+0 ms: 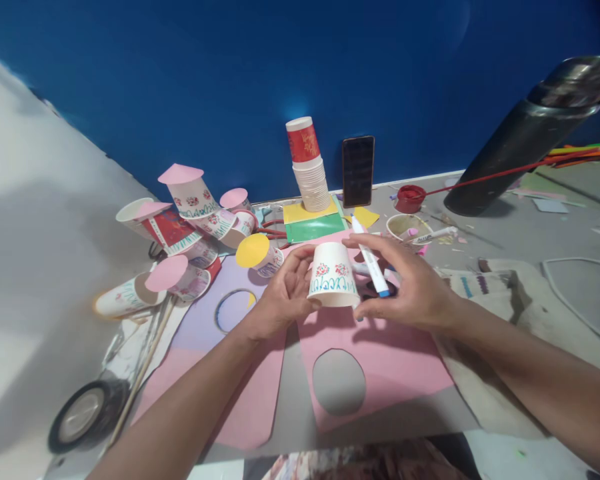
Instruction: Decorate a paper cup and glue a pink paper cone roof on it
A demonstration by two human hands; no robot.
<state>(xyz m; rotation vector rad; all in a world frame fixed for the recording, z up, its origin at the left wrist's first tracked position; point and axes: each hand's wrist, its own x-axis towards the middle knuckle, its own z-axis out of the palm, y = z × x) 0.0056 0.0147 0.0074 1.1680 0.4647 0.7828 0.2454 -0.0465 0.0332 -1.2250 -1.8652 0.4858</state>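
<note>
My left hand (289, 287) is closed round the left side of a white paper cup (333, 275), which is upside down with its wide rim towards me. Red flower clusters and blue-green marker strokes decorate its side. At the cup's right, my right hand (410, 283) is curved, holding a white marker pen (373, 263) with a blue end. Its index finger and thumb come close to the cup's top and lower edge; whether they touch it is unclear. Under both hands lies a pink paper sheet (390, 373) with a round hole cut out.
Decorated cups (190, 197) with pink cone tops lean at the left, near a yellow-topped cup (254, 252). A cup stack (310, 177), a phone (359, 172) and a dark flask (525, 137) stand at the back. Tape rolls (57, 427) and a cloth (525, 373) lie on either side.
</note>
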